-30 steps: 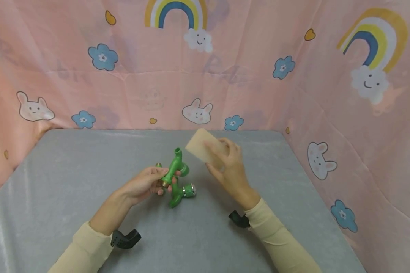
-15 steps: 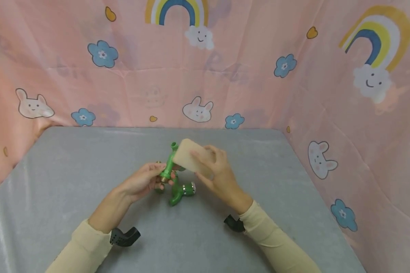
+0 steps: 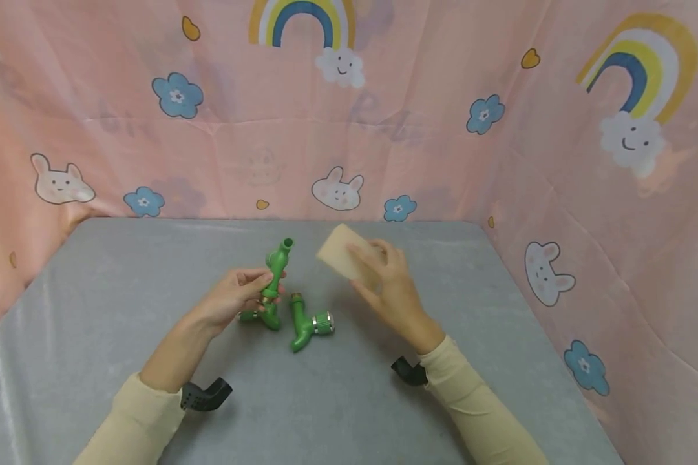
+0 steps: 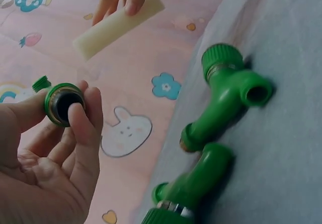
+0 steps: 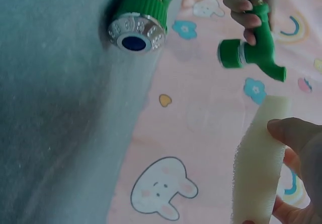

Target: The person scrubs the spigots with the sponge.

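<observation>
My left hand (image 3: 232,298) pinches a green faucet (image 3: 277,263) above the table, its spout end tipped up and away. The left wrist view looks into the threaded end of this faucet (image 4: 49,104). In my right hand (image 3: 397,294) is a pale cream sponge (image 3: 338,250), gripped between thumb and fingers. A gap separates the sponge (image 5: 257,168) from the raised faucet (image 5: 262,48) in the right wrist view. Two more green faucets lie on the table: one (image 3: 304,327) with a silver-ringed knob pointing right, the other (image 3: 271,318) just below my left hand and partly hidden by it.
A grey cloth covers the table (image 3: 349,407). Pink printed curtains (image 3: 227,142) hang behind it and along the sides. Black curved pieces (image 3: 206,395) stick out at both sleeve cuffs.
The sponge went left against the held faucet, then came back right, apart from it. My left hand shifted slightly left and turned the faucet, so its knob no longer points right.
</observation>
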{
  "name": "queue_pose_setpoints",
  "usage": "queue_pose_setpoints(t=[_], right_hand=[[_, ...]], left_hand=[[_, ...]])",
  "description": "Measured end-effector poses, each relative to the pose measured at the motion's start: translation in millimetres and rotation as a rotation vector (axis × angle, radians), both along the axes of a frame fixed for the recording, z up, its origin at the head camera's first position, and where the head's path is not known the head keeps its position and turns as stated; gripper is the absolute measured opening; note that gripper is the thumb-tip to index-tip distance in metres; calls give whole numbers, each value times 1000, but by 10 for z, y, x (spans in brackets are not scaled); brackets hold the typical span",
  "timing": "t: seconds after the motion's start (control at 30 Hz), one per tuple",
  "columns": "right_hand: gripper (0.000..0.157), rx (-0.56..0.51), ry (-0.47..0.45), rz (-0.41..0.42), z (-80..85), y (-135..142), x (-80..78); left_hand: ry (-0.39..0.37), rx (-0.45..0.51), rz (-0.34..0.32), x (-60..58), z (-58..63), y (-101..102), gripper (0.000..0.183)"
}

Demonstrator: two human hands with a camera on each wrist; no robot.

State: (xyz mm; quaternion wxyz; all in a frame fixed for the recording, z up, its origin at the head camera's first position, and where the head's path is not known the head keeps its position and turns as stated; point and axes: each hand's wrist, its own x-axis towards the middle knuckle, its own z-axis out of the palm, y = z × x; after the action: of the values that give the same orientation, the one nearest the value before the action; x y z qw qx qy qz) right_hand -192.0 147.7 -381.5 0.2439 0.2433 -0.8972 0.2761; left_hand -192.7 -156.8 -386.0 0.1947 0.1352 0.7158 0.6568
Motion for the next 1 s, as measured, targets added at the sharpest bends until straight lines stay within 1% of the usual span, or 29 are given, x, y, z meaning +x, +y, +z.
queue_pose_setpoints(t=[0.13, 0.27, 0.4, 0.5, 0.67, 0.8, 0.9, 1.0], right_hand=[[58, 4, -36, -24, -7, 42, -34], [55, 16, -93, -50, -21, 79, -72], [54, 24, -156, -69, -37, 105, -104], [55, 32, -185, -85, -57, 122, -118], [56, 52, -213, -114, -94, 142, -124], [57, 69, -243, -128, -129, 151, -133], [57, 86, -268, -137, -168, 159, -146], [56, 99, -285, -142, -211, 168, -163]], left_hand=[[39, -103, 89, -24, 22, -89, 47], [71, -208, 171, -27, 43, -164, 49], [132, -308, 231, -34, 59, -236, 47], [166, -377, 266, -45, 60, -288, 44], [203, -483, 303, -76, 35, -364, 42], [196, -558, 319, -108, 2, -435, 43], [187, -621, 308, -135, -39, -516, 45], [156, -675, 285, -155, -78, -593, 47]])
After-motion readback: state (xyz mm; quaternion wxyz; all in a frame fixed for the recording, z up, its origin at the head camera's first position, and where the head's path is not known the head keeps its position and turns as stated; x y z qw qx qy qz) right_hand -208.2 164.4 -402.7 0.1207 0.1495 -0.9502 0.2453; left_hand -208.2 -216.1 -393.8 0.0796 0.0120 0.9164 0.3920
